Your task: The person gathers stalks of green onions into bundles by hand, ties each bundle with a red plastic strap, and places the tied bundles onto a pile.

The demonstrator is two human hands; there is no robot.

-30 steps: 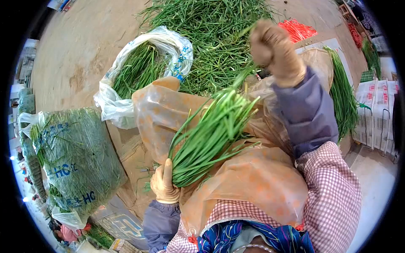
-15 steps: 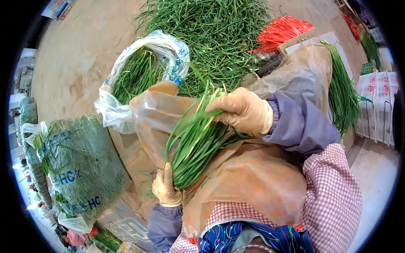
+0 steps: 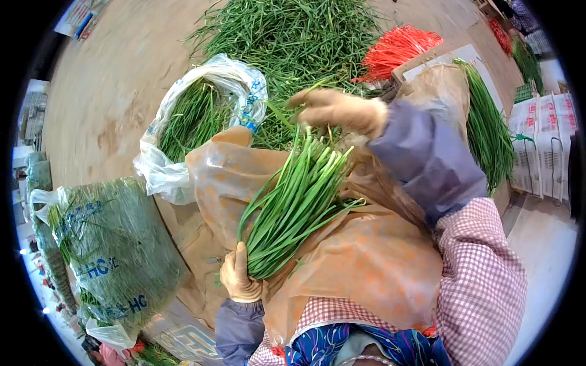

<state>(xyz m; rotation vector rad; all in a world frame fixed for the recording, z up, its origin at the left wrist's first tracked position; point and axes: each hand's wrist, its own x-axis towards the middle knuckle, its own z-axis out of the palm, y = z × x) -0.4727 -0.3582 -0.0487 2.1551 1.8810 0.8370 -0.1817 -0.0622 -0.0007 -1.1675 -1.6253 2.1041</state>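
A bunch of long green garlic chives point(image 3: 299, 207) lies slantwise across the lap, pale cut ends pointing up and away. My left hand point(image 3: 240, 274), in a cream glove, is closed around the leafy lower end, its thumb along the side. Just above the pale ends, my right hand point(image 3: 339, 111), gloved alike, is apart from the bunch. Its fingers stretch to the left and are spread, somewhat blurred by motion. Under the bunch spreads an orange-spotted translucent plastic apron point(image 3: 366, 262).
A big heap of loose chives point(image 3: 293, 43) covers the floor ahead. Left of it stands an open white plastic bag point(image 3: 162, 131) with chives inside. A packed clear bag point(image 3: 122, 244) sits at the left. Red ties point(image 3: 400, 49) and more chives point(image 3: 488, 128) lie at the right.
My right hand has let go of the upper part of the bunch and moved up and away toward the heap. My left hand keeps its hold, and the pale ends now show fully.
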